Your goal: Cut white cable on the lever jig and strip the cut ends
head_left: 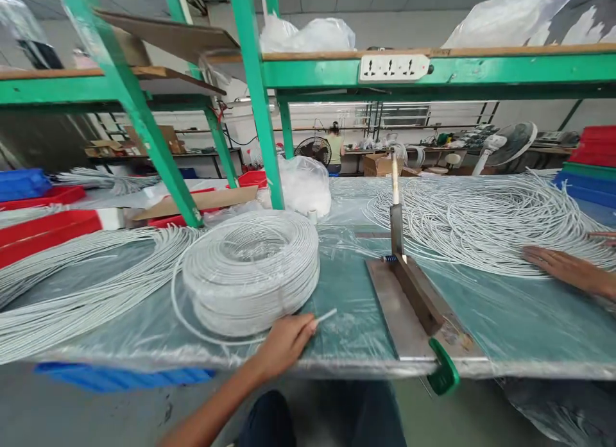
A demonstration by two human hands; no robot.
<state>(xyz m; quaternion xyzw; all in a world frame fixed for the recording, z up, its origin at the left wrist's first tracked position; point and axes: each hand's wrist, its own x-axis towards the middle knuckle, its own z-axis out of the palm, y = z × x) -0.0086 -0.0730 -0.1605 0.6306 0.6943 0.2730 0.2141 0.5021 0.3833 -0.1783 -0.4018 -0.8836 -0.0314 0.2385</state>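
Note:
My left hand (287,342) is closed around the free end of a white cable (327,315), whose tip sticks out past the fingers. That cable comes off a thick coil of white cable (250,267) just behind the hand. Far to the right, my right hand (565,267) lies with fingers stretched out against the near side of a wide heap of loose white cables (481,216). Between the two hands stands a metal cutter (409,286) on a flat base plate, its lever arm (396,222) raised upright. A green-handled tool (443,368) hangs at the table edge by the base.
More looped white cables (96,280) lie at the left beside red trays (48,232). Green shelf posts (257,94) rise from the table, with a power strip (394,68) on the shelf beam. Stacked red and blue bins (594,158) stand far right. A person (334,145) sits in the background.

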